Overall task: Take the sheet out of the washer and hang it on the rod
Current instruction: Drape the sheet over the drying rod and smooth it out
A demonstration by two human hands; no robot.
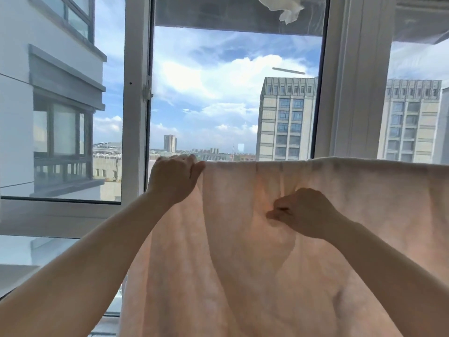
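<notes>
Single head-worn wide-angle view, looking forward and slightly upward from close behind both raised hands, facing the draped sheet (315, 239) and the window frame (136, 117) with sky and buildings lying beyond.

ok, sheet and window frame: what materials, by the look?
Sheet: thin woven fabric, likely cotton, matte peach; daylight glows through it and it drapes in soft folds. Window frame: smooth white profile, painted aluminium or PVC; can't tell which.
</notes>
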